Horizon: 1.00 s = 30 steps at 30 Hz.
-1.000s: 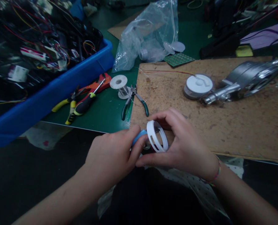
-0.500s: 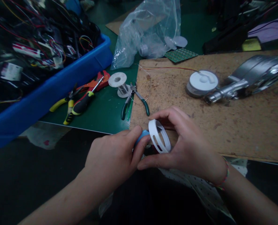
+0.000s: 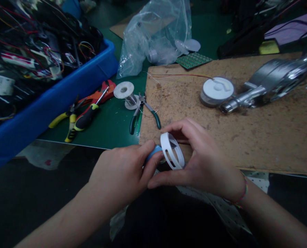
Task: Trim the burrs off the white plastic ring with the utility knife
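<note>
My left hand [image 3: 129, 165] is closed around a light-blue handle [image 3: 153, 153] of a tool, most of it hidden in the fist. A dark pointed tip shows inside the white ring, but I cannot tell whether it belongs to that tool. Between the fingers and thumb of my right hand [image 3: 194, 155] is a white plastic ring [image 3: 166, 151] with slots in its wall, tilted on edge. The two hands nearly meet at the front edge of the brown board [image 3: 246, 144]. Just beyond them lie green-handled pliers [image 3: 145, 108], their jaws spread beside a solder spool [image 3: 126, 92].
A blue bin [image 3: 65, 106] full of wired black parts stands at left. Yellow-handled pliers [image 3: 71, 120], a screwdriver [image 3: 90, 115] and a red tool [image 3: 107, 88] lie beside it. Farther back are a plastic bag [image 3: 132, 51], circuit board [image 3: 193, 60], white-topped round part [image 3: 217, 90] and chrome piece [image 3: 269, 81].
The view has turned slightly, so the bench things sit a little farther left. Both hands keep their holds, and the white ring's tilt looks nearly the same.
</note>
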Motion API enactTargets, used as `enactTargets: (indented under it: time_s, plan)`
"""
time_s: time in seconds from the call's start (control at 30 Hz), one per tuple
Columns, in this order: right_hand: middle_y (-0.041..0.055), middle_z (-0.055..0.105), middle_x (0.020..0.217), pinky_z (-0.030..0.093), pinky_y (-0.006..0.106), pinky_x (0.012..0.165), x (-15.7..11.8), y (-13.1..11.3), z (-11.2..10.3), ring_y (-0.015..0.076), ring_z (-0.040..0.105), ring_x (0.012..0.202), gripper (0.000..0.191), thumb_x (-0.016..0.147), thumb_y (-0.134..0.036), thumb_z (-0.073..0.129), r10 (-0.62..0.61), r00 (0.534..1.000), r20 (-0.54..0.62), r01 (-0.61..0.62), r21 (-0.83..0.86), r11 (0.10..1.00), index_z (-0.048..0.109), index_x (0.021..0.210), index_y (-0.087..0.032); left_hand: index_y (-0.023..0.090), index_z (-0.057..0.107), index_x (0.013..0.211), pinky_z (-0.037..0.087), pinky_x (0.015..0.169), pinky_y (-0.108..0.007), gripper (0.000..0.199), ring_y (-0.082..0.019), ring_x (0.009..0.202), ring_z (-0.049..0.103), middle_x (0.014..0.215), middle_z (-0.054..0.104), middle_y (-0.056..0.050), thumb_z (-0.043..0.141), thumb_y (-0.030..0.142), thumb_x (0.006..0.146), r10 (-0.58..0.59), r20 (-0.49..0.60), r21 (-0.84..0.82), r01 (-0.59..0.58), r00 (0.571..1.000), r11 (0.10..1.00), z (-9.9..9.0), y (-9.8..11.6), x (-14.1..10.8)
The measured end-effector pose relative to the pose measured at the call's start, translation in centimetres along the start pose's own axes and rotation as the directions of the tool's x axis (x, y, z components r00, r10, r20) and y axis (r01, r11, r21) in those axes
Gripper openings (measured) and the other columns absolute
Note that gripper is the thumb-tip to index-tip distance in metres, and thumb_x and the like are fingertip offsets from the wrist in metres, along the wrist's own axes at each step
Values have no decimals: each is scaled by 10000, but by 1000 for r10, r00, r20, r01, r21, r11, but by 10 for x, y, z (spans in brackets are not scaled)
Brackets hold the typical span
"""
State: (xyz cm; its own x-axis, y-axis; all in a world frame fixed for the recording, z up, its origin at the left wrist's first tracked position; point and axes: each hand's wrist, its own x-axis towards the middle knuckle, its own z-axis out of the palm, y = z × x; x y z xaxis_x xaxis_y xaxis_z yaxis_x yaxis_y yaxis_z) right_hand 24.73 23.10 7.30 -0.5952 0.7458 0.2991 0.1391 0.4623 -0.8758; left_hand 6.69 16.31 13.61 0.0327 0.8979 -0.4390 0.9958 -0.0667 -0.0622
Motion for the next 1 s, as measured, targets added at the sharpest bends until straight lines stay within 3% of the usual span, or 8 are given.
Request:
enactTargets:
  time_s: [0.6, 0.77, 1.0]
  plan:
    - [54, 639, 1028, 476, 312, 786, -2, 1, 0, 190, 581, 929, 749, 618, -661, 862, -42, 999, -7, 42, -30, 999, 597, 1116, -169, 273, 613, 987, 245, 563, -314, 341, -262, 633, 661, 713, 671, -7, 344, 480, 1021, 94, 39, -90, -90, 995, 992, -4, -6, 1]
    - [42, 624, 1014, 483, 290, 786, -2, 2, 1, 173, 574, 930, 797, 594, -696, 852, -50, 999, -9, 50, -17, 999, 599, 1116, -150, 256, 610, 1018, 348, 640, -322, 388, -234, 760, 688, 815, 695, -4, 315, 509, 1031, 5, 38, -249, 5, 999, 968, 1, -5, 1]
    - [41, 615, 1039, 479, 283, 805, -2, 3, 1, 169, 564, 946, 798, 588, -669, 870, -52, 999, -7, 52, -16, 999, 599, 1129, -149, 297, 591, 1144, 255, 563, -312, 401, -287, 698, 701, 828, 721, -8, 305, 550, 1019, -118, -22, -65, 116, 993, 991, 7, 6, -6]
